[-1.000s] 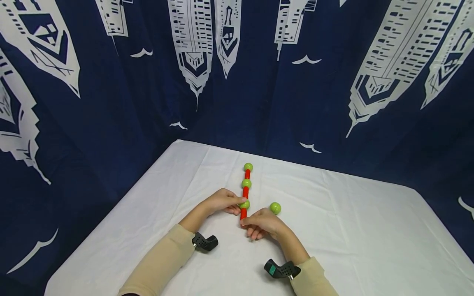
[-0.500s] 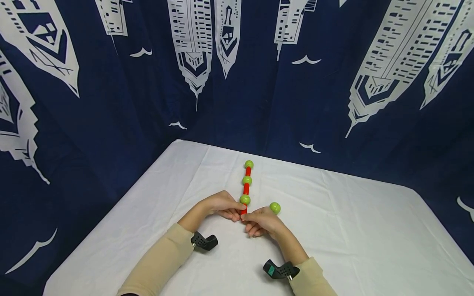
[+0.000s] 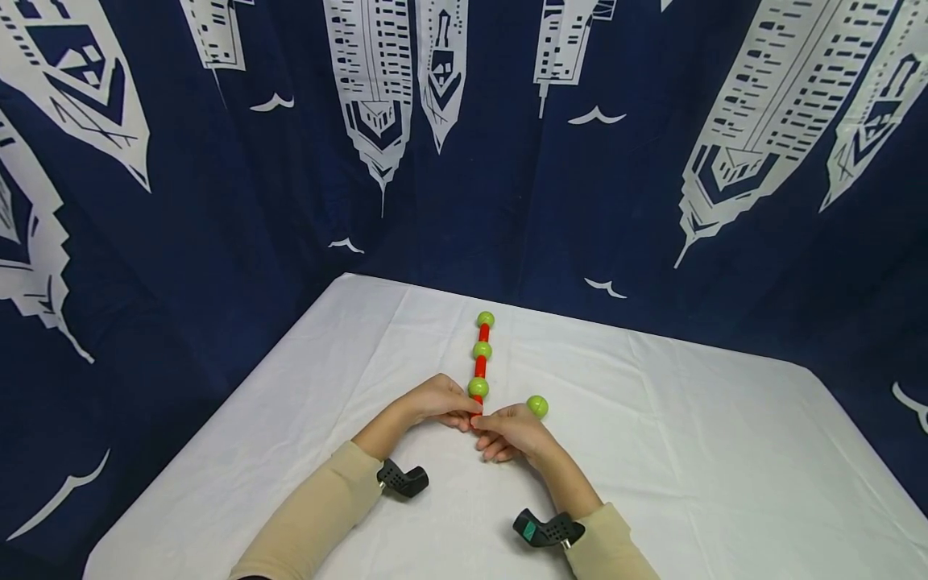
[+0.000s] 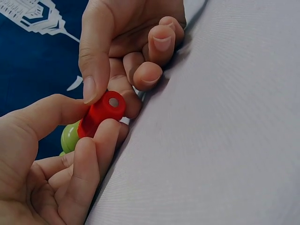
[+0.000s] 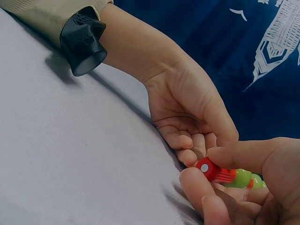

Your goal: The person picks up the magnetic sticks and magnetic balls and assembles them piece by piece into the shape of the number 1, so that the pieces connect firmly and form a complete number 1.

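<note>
A straight chain of green balls and red rods lies on the table in the head view. Its far ball [image 3: 486,320], middle ball [image 3: 482,350] and near ball [image 3: 478,387] are joined by red rods [image 3: 481,367]. At the near end is another red rod [image 4: 93,121], with a small silvery disc in its end face. My left hand [image 3: 437,399] pinches this rod beside the near ball. Thumb and fingers of my right hand [image 3: 517,432] grip the same rod closer to its free end. Both hands partly cover it in the head view.
One loose green ball [image 3: 537,406] sits just beyond my right hand. A white cloth [image 3: 696,451] covers the table, and a dark blue printed curtain [image 3: 464,217] hangs behind it. Each wrist wears a black camera [image 3: 548,528].
The chain has slid slightly away from me. My left hand has shifted its hold from the near ball to the near red rod. The right hand has moved slightly forward, still on that rod.
</note>
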Demonstrator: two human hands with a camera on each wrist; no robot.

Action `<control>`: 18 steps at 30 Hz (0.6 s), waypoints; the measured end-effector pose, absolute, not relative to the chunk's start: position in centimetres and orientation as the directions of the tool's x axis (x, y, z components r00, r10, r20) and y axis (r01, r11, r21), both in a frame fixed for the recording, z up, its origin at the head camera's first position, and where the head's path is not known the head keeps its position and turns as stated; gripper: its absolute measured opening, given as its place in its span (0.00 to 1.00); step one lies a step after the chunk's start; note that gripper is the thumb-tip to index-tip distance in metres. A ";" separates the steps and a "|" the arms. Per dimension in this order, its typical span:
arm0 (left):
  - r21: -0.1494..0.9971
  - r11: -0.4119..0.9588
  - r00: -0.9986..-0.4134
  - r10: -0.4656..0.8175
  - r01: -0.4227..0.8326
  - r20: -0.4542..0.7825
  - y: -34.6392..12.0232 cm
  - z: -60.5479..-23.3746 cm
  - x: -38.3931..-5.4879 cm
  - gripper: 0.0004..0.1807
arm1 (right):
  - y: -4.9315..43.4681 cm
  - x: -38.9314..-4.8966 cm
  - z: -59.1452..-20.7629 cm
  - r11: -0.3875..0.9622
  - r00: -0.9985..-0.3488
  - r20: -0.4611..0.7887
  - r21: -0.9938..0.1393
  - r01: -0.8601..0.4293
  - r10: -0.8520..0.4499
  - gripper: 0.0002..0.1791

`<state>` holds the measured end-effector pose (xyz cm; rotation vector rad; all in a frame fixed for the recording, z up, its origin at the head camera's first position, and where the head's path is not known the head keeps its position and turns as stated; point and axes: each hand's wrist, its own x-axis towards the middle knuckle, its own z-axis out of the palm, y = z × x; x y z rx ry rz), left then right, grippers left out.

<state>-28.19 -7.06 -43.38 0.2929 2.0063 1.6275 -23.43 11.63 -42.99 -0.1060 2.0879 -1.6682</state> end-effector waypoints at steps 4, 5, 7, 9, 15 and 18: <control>0.957 0.241 -0.838 0.478 -0.162 -0.262 -7.0 -43.5 -28.3 0.10 | 11.6 -23.4 -42.6 0.277 -0.891 -0.299 -0.938 0.209 -0.340 0.14; 0.957 0.240 -0.839 0.478 -0.161 -0.261 -7.1 -43.5 -28.3 0.10 | 11.5 -23.4 -42.5 0.285 -0.892 -0.297 -0.937 0.203 -0.341 0.14; 0.958 0.237 -0.839 0.479 -0.159 -0.258 -7.1 -43.6 -28.3 0.10 | 11.5 -23.3 -42.2 0.305 -0.893 -0.293 -0.933 0.190 -0.343 0.15; 0.959 0.235 -0.838 0.481 -0.159 -0.257 -7.2 -43.6 -28.3 0.10 | 11.4 -23.3 -42.0 0.326 -0.893 -0.291 -0.928 0.177 -0.344 0.15; 0.960 0.230 -0.831 0.493 -0.163 -0.259 -7.3 -43.9 -28.5 0.10 | 11.4 -23.3 -41.8 0.372 -0.892 -0.300 -0.913 0.165 -0.339 0.14; 0.960 0.219 -0.826 0.498 -0.175 -0.264 -7.3 -43.8 -28.5 0.10 | 11.7 -23.2 -41.5 0.388 -0.896 -0.283 -0.911 0.140 -0.343 0.14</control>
